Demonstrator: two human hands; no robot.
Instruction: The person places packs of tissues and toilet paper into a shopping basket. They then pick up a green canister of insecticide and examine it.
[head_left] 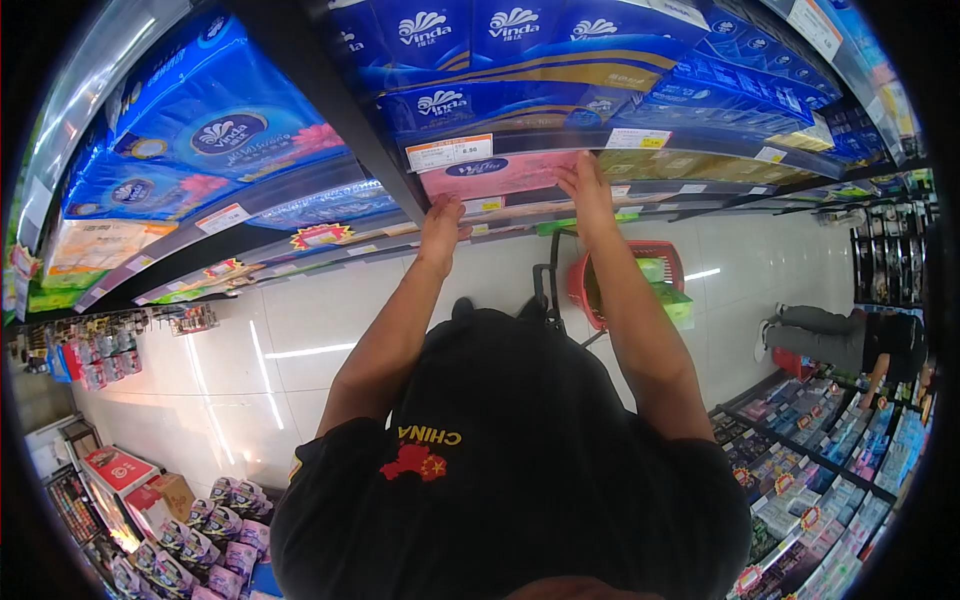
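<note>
A pink Vinda tissue pack (510, 173) lies on a shelf in front of me, under a ledge with price tags. My left hand (441, 228) is at its lower left corner, fingers curled against the pack. At the pack's right end, my right hand (586, 188) grips it with bent fingers, the thumb up by the ledge. The far side of the pack is hidden in the shelf. Just above sit blue Vinda tissue packs (480, 100), and to the right of my right hand are yellowish-green packs (665, 170).
A red shopping basket (578, 280) with green packs inside stands on the floor below my right forearm, beside its black handle. Larger blue Vinda packs (215, 135) fill the shelf at left. Another person (830, 335) is by the shelves at right. Stacked goods (215, 535) stand behind me at left.
</note>
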